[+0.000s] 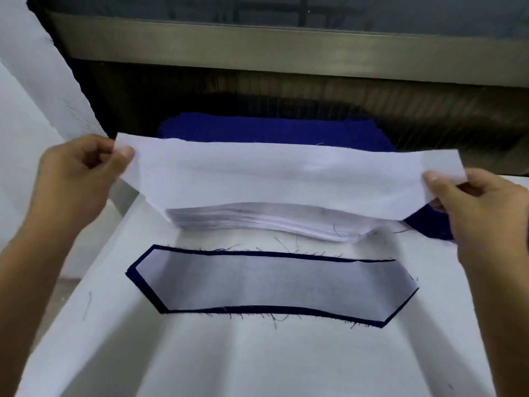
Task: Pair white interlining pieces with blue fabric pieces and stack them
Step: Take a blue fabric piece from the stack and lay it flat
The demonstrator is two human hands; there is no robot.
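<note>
Head view is showing the person holding one white interlining piece [286, 176] in the air, stretched between both hands. The left hand [74, 179] is pinching its end at 9 o'clock, thumb on top, and the right hand [483, 207] is pinching the other end at 3 o'clock in the same way. Holding it by both ends is probably keeping the thin piece flat, so that it is not folding. It is hanging just above the interlining stack [272, 222], which is lying on the tabletop [257, 362]. The blue fabric pile [272, 128] is lying behind the stack, at 12 o'clock. At 6 o'clock from the stack a finished pair [272, 285] is lying flat, with interlining on blue fabric and a blue border showing around it. This spot, nearest to the person, is probably serving as the pairing place.
</note>
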